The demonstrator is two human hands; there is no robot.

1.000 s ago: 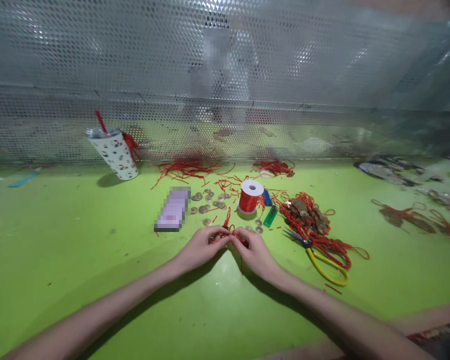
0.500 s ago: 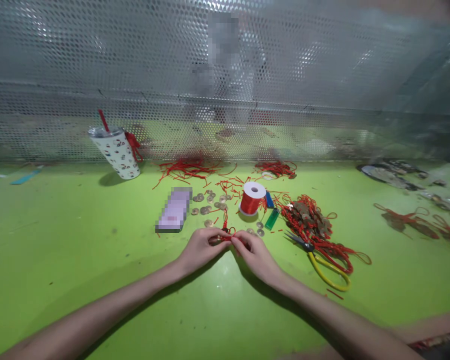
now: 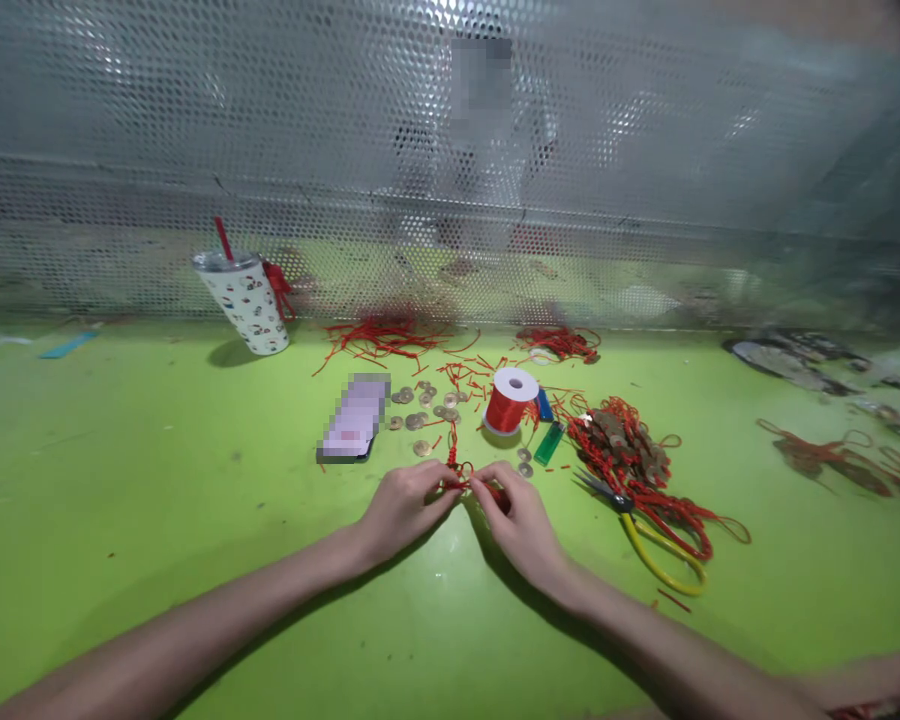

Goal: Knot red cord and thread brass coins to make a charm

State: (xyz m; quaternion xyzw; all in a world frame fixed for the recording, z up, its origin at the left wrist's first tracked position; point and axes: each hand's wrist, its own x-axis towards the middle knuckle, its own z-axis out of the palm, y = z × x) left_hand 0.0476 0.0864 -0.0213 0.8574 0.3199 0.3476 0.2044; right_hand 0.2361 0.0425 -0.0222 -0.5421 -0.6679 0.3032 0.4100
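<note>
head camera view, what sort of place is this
Probably a craft workshop or workbench, judging by the spool of red thread, the pile of coins strung on red cords and the yellow-handled scissors on the green tabletop.

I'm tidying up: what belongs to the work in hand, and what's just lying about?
Likely the job's: knotted red cord, in left hand and right hand; white spool of red thread; round brassy coins; yellow-handled scissors.
Likely lying about: white patterned tumbler; flat lilac rectangle; turquoise strip.
</note>
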